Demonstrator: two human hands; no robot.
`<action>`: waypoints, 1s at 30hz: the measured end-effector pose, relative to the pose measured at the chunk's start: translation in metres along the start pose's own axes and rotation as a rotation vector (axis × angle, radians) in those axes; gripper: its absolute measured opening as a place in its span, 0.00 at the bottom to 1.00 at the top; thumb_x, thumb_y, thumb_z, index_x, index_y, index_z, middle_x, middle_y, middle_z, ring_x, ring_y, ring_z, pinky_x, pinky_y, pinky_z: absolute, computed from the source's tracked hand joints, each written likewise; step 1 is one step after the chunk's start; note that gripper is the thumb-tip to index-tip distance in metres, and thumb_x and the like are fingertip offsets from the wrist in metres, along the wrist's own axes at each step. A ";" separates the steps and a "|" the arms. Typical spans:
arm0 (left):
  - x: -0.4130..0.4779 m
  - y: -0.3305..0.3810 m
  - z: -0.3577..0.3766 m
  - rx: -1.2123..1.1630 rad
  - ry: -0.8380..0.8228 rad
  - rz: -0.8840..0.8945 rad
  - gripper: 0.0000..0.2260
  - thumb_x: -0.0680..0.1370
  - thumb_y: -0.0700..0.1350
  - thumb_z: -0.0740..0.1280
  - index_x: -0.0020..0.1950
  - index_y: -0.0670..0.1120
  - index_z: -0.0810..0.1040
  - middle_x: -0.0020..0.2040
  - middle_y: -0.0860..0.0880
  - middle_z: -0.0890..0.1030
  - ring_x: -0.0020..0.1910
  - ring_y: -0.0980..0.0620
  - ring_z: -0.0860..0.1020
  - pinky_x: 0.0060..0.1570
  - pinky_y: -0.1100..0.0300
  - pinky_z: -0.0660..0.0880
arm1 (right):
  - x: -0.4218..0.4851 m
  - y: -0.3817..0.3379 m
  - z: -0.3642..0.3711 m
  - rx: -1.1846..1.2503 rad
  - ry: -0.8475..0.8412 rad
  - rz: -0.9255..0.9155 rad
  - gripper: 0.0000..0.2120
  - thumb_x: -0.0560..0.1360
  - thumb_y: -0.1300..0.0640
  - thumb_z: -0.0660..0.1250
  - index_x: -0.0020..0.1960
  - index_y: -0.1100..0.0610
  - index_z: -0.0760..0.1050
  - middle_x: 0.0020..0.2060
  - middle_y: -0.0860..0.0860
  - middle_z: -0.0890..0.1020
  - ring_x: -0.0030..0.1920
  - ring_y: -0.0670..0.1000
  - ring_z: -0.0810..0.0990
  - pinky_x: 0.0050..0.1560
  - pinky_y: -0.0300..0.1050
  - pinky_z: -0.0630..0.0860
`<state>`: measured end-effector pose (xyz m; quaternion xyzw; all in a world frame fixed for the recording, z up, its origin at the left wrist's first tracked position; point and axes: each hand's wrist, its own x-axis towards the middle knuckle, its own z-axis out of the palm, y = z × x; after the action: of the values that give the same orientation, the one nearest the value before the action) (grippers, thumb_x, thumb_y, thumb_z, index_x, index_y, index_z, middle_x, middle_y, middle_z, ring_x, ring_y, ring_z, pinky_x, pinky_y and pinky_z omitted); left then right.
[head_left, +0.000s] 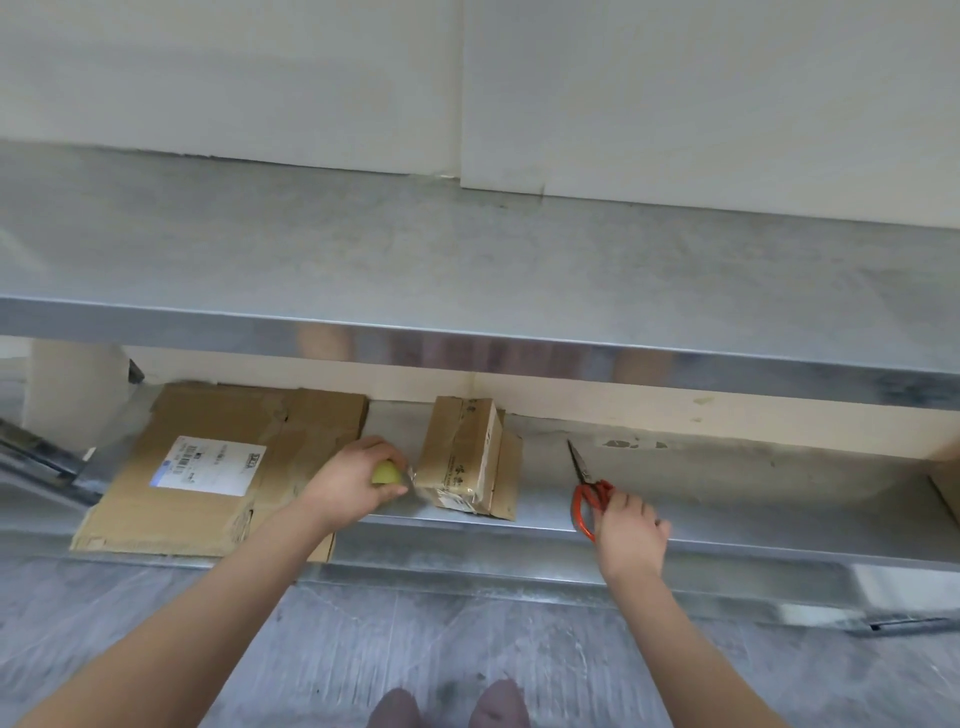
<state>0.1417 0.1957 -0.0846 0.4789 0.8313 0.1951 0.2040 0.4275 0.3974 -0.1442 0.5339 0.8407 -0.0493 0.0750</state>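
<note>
Both hands reach onto the lower shelf (727, 493): the left hand (349, 488) curls tightly round a small yellow-green object (386, 473) just left of the taped small box (462, 457). The right hand (631, 530) closes its fingers on the red handles of the scissors (589, 493), which lie near the shelf's front edge; they are best drawn out low and straight toward the person, blades shut. A flattened cardboard sheet (218, 467) lies to the left beneath the left forearm, and the upper tabletop (467, 249) overhangs the shelf, leaving little headroom for lifting anything.
</note>
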 end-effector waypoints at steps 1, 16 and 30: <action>0.000 -0.001 -0.001 0.004 -0.005 0.002 0.09 0.72 0.50 0.73 0.51 0.53 0.78 0.51 0.56 0.76 0.52 0.55 0.73 0.49 0.62 0.66 | 0.000 -0.002 -0.001 -0.038 -0.022 0.018 0.12 0.81 0.55 0.58 0.63 0.57 0.70 0.57 0.53 0.77 0.55 0.55 0.78 0.50 0.48 0.67; -0.003 -0.014 -0.016 -0.004 -0.089 0.063 0.16 0.70 0.52 0.75 0.54 0.49 0.77 0.51 0.52 0.78 0.51 0.53 0.75 0.49 0.61 0.70 | -0.153 -0.093 -0.024 0.641 0.050 -0.067 0.19 0.75 0.43 0.65 0.64 0.42 0.67 0.53 0.39 0.81 0.50 0.49 0.82 0.50 0.44 0.74; -0.007 -0.023 -0.024 -0.031 -0.117 0.100 0.15 0.71 0.50 0.75 0.54 0.48 0.77 0.52 0.51 0.78 0.50 0.53 0.74 0.44 0.63 0.65 | -0.170 -0.167 -0.005 1.189 -0.549 0.053 0.24 0.66 0.29 0.67 0.51 0.45 0.72 0.38 0.44 0.78 0.37 0.42 0.78 0.46 0.42 0.76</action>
<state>0.1159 0.1762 -0.0752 0.5274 0.7897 0.1894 0.2496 0.3468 0.1759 -0.1084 0.4727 0.6071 -0.6384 -0.0200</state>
